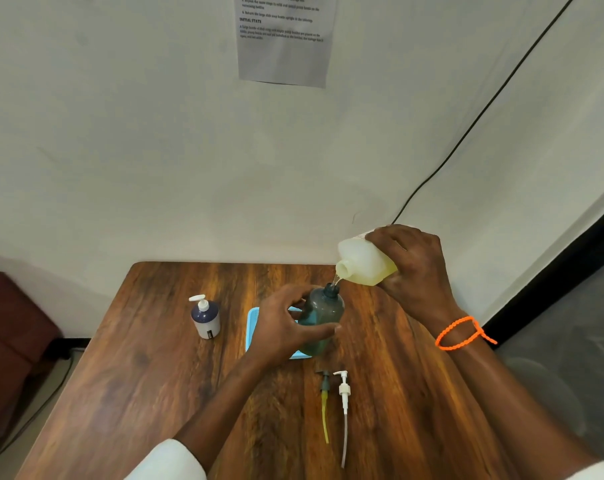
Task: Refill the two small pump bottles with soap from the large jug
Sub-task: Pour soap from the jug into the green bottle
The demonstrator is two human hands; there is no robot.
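**Left hand steadies bottle under pour**

Left hand point(286, 323) grips the bottle point(321, 317) at frame centre. Right hand point(415, 268) grips the tilted jug point(363, 261) just above. Narrow neck: overshoot or overfill would likely spill onto the table point(155, 358).

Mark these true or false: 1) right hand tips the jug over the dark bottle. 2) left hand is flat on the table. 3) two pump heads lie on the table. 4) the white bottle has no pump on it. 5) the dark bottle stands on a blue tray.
1) True: the right hand tilts the jug, its mouth just above the neck of the dark bottle.
2) False: the left hand grips the dark bottle.
3) True: a dark pump head and a white pump head lie side by side on the table.
4) False: the white bottle has its pump fitted.
5) True: the blue tray is under it.
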